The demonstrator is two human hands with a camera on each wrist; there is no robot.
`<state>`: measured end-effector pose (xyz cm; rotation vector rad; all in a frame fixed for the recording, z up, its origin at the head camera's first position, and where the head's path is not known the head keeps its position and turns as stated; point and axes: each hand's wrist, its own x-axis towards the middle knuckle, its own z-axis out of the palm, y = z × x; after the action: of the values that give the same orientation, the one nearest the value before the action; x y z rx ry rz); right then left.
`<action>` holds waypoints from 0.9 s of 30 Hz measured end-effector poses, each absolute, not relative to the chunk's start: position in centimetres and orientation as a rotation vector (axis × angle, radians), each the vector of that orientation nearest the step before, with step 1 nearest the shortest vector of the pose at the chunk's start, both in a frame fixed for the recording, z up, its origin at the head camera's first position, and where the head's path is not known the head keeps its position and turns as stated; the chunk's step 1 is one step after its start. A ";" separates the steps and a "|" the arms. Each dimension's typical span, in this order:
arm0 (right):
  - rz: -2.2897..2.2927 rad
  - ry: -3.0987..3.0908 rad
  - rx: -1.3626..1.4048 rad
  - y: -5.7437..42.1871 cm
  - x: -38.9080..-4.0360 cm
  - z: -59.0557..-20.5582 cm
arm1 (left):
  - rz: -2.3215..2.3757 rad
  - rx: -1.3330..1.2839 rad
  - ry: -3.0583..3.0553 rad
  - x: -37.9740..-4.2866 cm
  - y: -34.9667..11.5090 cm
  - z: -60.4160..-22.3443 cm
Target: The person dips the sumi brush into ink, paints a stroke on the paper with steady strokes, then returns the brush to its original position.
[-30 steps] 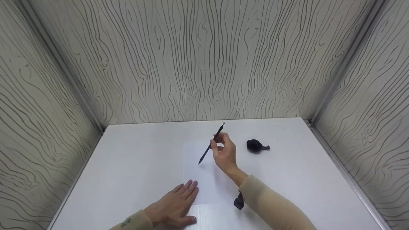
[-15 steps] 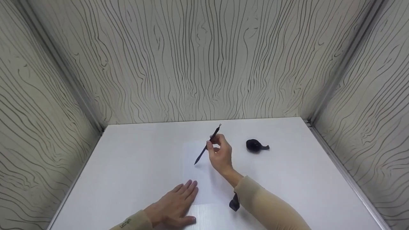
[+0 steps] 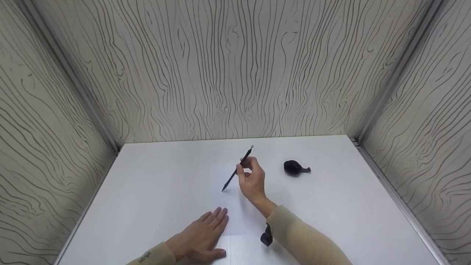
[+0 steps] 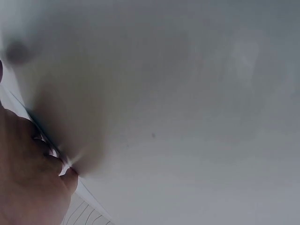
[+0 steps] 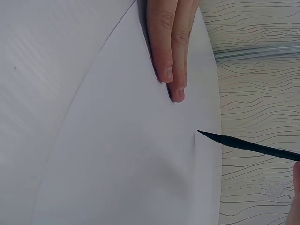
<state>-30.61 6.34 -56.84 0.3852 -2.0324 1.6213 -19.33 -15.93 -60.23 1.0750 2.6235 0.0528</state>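
Note:
My right hand (image 3: 253, 184) pinches a slim black paintbrush (image 3: 229, 180), with a small loop at its upper end, between thumb and fingers. The brush slants down to the left, its pointed dark tip close over a white sheet of paper (image 3: 237, 222). In the right wrist view the brush (image 5: 255, 146) overlaps the sheet (image 5: 112, 145), and no mark shows there. My left hand (image 3: 201, 233) lies flat, fingers extended onto the paper's left side and thumb spread below its near edge. The left wrist view catches part of that hand (image 4: 33, 173) at its left border.
A small glossy black round pot (image 3: 292, 168) with a short handle stands right of the right hand. A black wrist device (image 3: 266, 236) hangs below the right sleeve. Wood-patterned panels (image 3: 228, 73) with metal corner strips enclose the white table (image 3: 158, 176) at the back and sides.
My right hand and the brush have shifted left and slightly toward me, so the tip sits further left over the paper. The left hand and the black pot stay in place.

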 end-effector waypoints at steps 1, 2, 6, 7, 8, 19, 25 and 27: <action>1.631 -2.031 0.381 6.4 -30.6 -57.0 | 0.059 1.068 2.620 -19.4 -15.9 -60.3; 1.640 -2.030 0.376 6.4 -30.6 -57.1 | 0.067 1.061 2.617 -19.4 -15.9 -60.3; 1.666 -2.022 0.370 6.6 -30.6 -57.4 | 0.068 1.071 2.619 -19.4 -16.0 -60.3; 1.670 -2.024 0.366 6.6 -30.5 -57.5 | 0.073 1.079 2.621 -19.4 -16.1 -60.3; 1.671 -2.026 0.364 6.7 -30.5 -57.5 | 0.077 1.088 2.624 -19.4 -16.1 -60.3; 1.638 -2.049 0.361 6.9 -30.3 -57.6 | 0.098 1.086 2.616 -19.4 -16.0 -60.2; 1.612 -2.040 0.355 7.2 -30.4 -57.9 | 0.100 1.102 2.629 -19.4 -16.1 -60.3; 1.603 -2.040 0.348 7.3 -30.4 -58.0 | 0.097 1.118 2.640 -19.4 -16.1 -60.3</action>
<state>-30.43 7.31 -58.00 0.3477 -2.0396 1.6029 -19.35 -16.09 -60.26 1.1182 2.6397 0.0971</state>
